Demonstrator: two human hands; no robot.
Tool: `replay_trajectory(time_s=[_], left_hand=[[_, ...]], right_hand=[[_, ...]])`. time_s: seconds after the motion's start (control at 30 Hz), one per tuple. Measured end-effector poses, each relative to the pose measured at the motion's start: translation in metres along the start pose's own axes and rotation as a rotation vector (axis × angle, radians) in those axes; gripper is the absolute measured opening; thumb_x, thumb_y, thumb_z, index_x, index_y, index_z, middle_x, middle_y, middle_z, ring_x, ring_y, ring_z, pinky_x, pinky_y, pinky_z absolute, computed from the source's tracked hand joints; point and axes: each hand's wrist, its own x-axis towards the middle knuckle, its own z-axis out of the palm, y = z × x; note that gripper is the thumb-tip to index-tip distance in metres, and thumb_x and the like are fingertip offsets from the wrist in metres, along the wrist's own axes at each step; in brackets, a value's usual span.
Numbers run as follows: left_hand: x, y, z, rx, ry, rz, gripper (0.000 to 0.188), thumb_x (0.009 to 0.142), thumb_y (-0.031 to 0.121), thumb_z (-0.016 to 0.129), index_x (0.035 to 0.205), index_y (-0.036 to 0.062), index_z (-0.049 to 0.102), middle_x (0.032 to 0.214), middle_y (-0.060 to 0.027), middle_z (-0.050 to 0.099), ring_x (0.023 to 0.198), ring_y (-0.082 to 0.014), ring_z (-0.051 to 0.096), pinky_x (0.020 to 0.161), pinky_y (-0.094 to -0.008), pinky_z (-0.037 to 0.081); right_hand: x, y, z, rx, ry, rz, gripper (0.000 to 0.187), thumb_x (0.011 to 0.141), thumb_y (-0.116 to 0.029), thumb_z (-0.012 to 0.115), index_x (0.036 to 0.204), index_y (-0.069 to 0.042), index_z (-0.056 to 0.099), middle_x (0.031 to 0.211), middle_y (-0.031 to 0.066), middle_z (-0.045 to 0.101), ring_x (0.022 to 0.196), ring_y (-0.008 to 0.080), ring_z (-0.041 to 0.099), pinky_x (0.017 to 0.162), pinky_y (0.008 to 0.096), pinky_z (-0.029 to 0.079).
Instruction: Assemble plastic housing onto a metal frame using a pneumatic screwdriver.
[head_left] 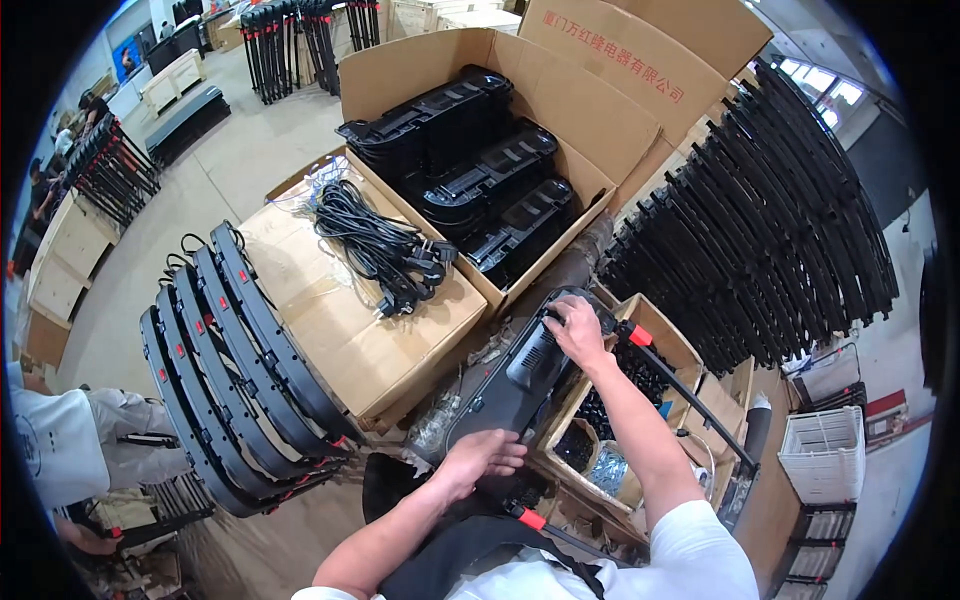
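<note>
- Spreading the left hand [485, 460], fingers outstretched and slightly parted, at the lower end of a long black casing [495, 395]; showing no closed hold, and cannot tell how firmly pressing, if at all.
- Bending the fingers of the right hand [577, 325] down onto the upper end; cannot tell whether pinching a small part or merely pressing.
- Lying just below the centre of the frame, slanting from lower left to upper right, with a raised, slotted section facing up.
- Probably stiff and fairly light, like moulded plastic; likely smooth enough to slide under dry fingers, with thin edges perhaps easy to crack.
- Best held near both rounded ends, keeping pressure off the slotted section.
- Crowded on the right by a parts box [675, 340] filled with small black pieces [645, 375].
- Hampered there too by a dark pole [700, 405] with a red collar [640, 336], slanting over that box near the right forearm and apt to catch a swung end.
- Bordered on the left by crumpled clear plastic [430, 425] and a carton [300, 290] bearing tangled black cables [365, 235].
- Closed off above by an open cardboard box [580, 110] stacked with black trays [490, 165].
- Flanked by curved boards [272, 320] at left and piled black bars [770, 220] at upper right.
</note>
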Motion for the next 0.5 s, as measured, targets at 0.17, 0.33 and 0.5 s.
replay_trajectory(time_s=[0.17,0.33,0.5], left_hand=[[-0.004,-0.004,-0.008,0.007,0.040,0.001,0.049,0.111,0.036,0.047,0.138,-0.0044,0.055,0.122,-0.0185,0.070,0.106,-0.0257,0.072,0.091,-0.0368,0.059],[0.002,-0.007,-0.005,0.034,0.060,0.022,0.048,0.111,0.035,0.047,0.138,-0.0036,0.054,0.120,-0.0161,0.071,0.102,-0.0233,0.071,0.089,-0.0356,0.059],[0.010,0.001,0.016,0.088,0.059,0.041,0.043,0.111,0.034,0.049,0.136,0.0009,0.057,0.118,-0.0130,0.072,0.099,-0.0209,0.071,0.087,-0.0350,0.059]], right_hand=[[0.004,-0.003,0.015,-0.002,-0.068,0.015,0.023,0.080,-0.016,0.077,0.099,-0.003,0.075,0.100,0.0142,0.068,0.101,0.0353,0.064,0.094,0.0432,0.052],[0.004,-0.009,0.006,-0.161,-0.100,-0.101,0.041,0.083,-0.014,0.074,0.121,-0.004,0.068,0.099,0.0149,0.069,0.098,0.0341,0.065,0.091,0.0431,0.053],[0.003,-0.016,-0.022,-0.241,-0.103,-0.004,0.041,0.087,-0.020,0.075,0.125,-0.007,0.067,0.100,0.0174,0.071,0.098,0.0368,0.067,0.089,0.0455,0.055]])
